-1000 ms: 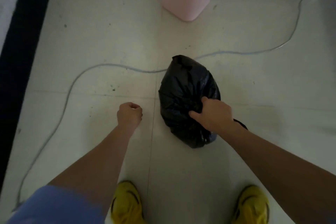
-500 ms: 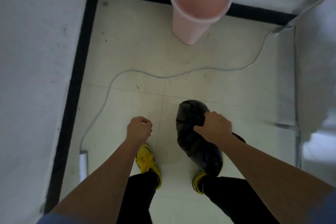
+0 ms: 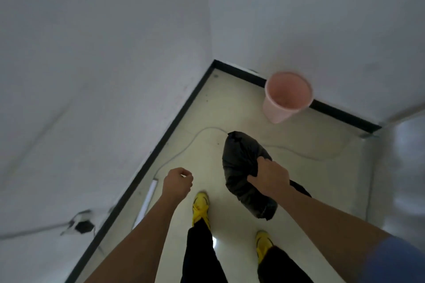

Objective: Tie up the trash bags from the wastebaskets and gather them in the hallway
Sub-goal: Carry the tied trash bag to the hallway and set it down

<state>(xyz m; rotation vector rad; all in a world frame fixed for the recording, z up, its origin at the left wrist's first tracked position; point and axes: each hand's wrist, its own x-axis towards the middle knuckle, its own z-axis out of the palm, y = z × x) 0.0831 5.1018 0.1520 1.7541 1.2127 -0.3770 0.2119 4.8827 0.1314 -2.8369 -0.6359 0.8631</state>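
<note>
Right hand (image 3: pixel 270 178), centre-right of frame, fingers clamped on the black trash bag (image 3: pixel 241 167), which hangs beneath them above the floor (image 3: pixel 230 110). Left hand (image 3: pixel 177 181) curled, holding nothing. Pink wastebasket (image 3: pixel 287 96) upper right.

The pale tiled floor (image 3: pixel 230 108) carries a pink wastebasket (image 3: pixel 285 99) standing upper right, a thin cable (image 3: pixel 207 128) snaking across the middle, a white strip (image 3: pixel 147 200) at left, and yellow shoes (image 3: pixel 200 207) at the bottom.

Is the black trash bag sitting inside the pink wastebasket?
No, the right hand grips the black trash bag well clear of the pink wastebasket, which stands by the wall.
</note>
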